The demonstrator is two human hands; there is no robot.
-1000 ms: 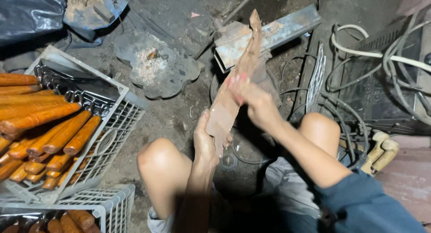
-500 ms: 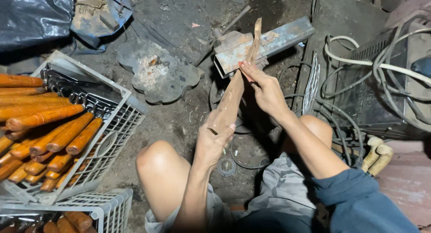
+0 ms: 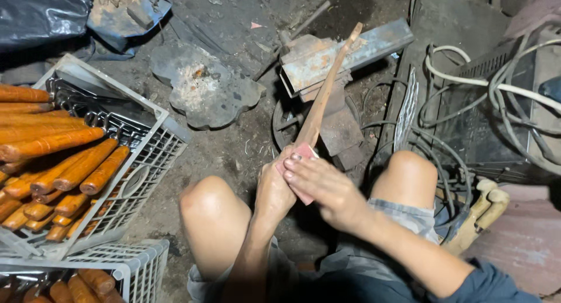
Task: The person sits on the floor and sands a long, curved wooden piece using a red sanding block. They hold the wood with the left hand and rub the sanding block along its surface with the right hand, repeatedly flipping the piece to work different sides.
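Where the wooden blank (image 3: 320, 101) lay broad-side up a second ago, it now stands edge-on at frame centre. Both the left hand (image 3: 273, 193) and right hand (image 3: 325, 189) clasp its lower end, suggesting inspection.

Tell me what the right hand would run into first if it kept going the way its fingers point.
The right hand points left across the wooden piece, so it would likely meet the left hand first, which it already nearly touches. Depth between them is hard to judge.
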